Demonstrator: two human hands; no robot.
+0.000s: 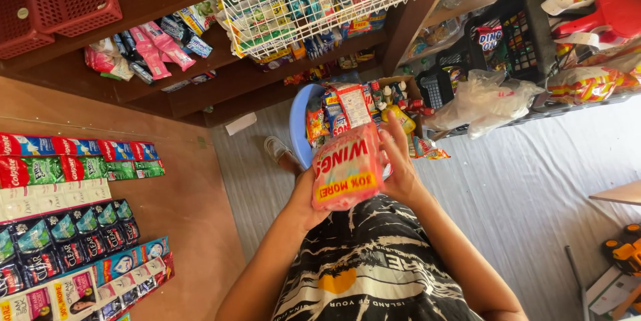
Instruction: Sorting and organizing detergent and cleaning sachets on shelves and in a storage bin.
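1. While both hands meet at the centre of the frame, the fingers of the right hand point(398, 161) wrap narrowly round the right edge of a pink-and-white soap packet point(347, 167); the left hand point(304, 197) cups the packet's lower left corner, its fingertips hidden behind it.
2. The packet is held upright just above the person's black patterned shirt point(374, 267); it covers part of what lies behind it.
3. Just beyond the packet, above centre, a blue basin point(298, 121) holds sachets and small bottles.
4. At the upper middle a white wire basket point(320, 7) full of goods juts from the brown shelves point(220, 81); red plastic baskets point(53, 1) sit at the upper left.
5. Rows of sachets point(67, 214) line the left edge; a clear plastic bag point(481, 97) lies at the upper right.
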